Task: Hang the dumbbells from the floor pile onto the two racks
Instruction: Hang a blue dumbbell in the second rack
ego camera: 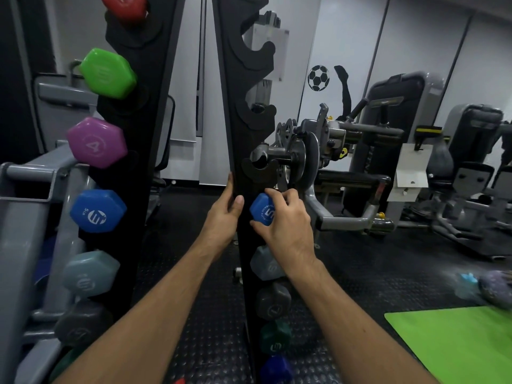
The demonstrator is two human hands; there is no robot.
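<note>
Two tall black racks stand before me. The left rack point(155, 112) carries red, green point(108, 73), purple point(95, 142), blue point(97, 212), grey-blue and dark dumbbells. On the right rack point(235, 112), my right hand point(288, 225) grips the end of a blue dumbbell marked 5 point(261, 213) at a cradle. Below it hang grey-blue point(267, 264), dark grey point(273, 302), dark green and dark blue dumbbells. My left hand point(224, 214) holds the right rack's upright, thumb on its front. The hooks above on the right rack are bare.
Grey gym machines point(388, 151) fill the right and back. A green mat point(457, 345) lies on the black studded floor at lower right, with blurred dumbbells point(487, 286) beyond it. A grey frame point(27, 206) stands at far left.
</note>
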